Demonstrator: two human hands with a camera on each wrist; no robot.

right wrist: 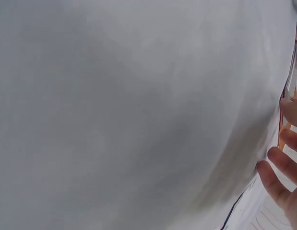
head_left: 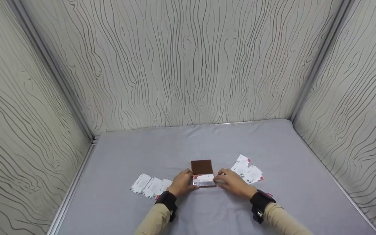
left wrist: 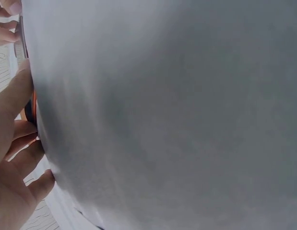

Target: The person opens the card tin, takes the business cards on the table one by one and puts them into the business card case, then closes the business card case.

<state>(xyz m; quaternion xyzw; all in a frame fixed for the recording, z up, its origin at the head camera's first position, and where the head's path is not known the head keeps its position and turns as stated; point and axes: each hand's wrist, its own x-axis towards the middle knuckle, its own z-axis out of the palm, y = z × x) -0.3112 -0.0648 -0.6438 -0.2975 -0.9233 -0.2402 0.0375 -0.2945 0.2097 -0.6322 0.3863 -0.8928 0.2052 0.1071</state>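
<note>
A brown card holder [head_left: 202, 167] lies opened on the cloth, its lid folded away from the person. White cards [head_left: 204, 180] with red floral print lie in its near half. My left hand [head_left: 183, 183] holds the left edge, thumb at the near corner and fingers farther up the side. On the opposite edge, my right hand [head_left: 233, 182] grips the holder between thumb and fingers. Both wrist views catch the holder only edge-on, with the left hand [left wrist: 14, 158] and the right hand [right wrist: 290, 163] at the frame borders.
Several white floral cards [head_left: 140, 183] overlap in a row left of the left hand, which partly covers the nearest. More cards [head_left: 252, 173] lie beyond the right hand. Grey cloth [head_left: 135, 150] covers the table, and patterned panels [head_left: 188, 65] enclose three sides.
</note>
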